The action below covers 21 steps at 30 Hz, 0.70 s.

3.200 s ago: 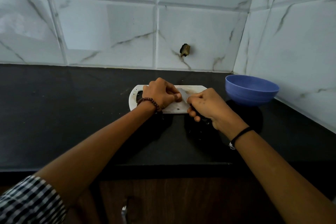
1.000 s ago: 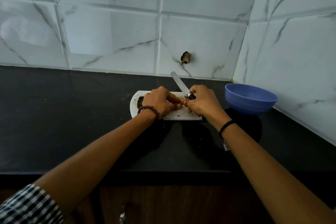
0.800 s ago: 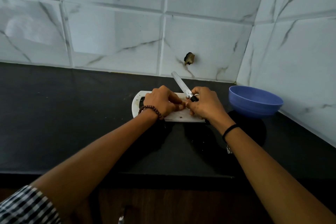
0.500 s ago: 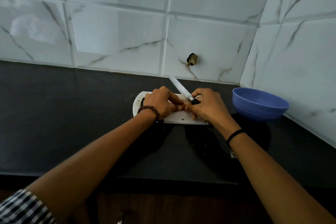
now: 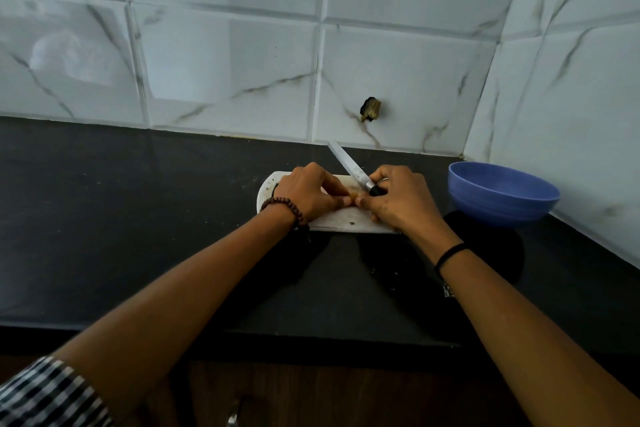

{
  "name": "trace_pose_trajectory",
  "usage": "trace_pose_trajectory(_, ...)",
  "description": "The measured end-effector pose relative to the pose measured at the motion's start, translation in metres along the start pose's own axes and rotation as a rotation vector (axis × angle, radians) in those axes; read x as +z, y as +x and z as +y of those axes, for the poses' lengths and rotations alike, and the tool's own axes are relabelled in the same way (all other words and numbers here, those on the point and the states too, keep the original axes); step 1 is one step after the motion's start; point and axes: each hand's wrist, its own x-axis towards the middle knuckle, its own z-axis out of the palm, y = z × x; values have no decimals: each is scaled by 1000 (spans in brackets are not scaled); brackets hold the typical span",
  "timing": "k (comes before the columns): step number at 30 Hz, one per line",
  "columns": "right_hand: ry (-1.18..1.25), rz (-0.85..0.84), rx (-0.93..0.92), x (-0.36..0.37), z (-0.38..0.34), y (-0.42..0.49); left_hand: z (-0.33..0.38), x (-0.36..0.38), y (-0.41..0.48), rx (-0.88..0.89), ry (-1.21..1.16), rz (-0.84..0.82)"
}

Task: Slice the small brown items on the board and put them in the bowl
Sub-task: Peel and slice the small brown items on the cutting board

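A white cutting board lies on the black counter. Over it, my left hand and my right hand meet fingertip to fingertip and pinch a small brown piece between them. My right hand also grips a knife by its black handle, the pale blade pointing up and away to the left toward the wall. Right of the board stands a blue bowl; what it holds is hidden. Other pieces on the board are covered by my hands.
The black counter runs left and toward its front edge. White marble tiles form the back wall and the right wall, which meets the counter just behind the bowl. A dark hole marks the back wall.
The knife was down on the board cutting; my right hand has since raised the blade off it. Both hands' fingertips now pinch the small piece together.
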Motion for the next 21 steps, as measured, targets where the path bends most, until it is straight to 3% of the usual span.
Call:
trace_pose_trajectory(16, 110, 21, 98, -6, -1, -5, -2, 4, 3, 49, 4, -4)
trace_pose_trajectory(21, -25, 42, 0, -9, -4, -14, 2, 2, -1, 34, 65, 13)
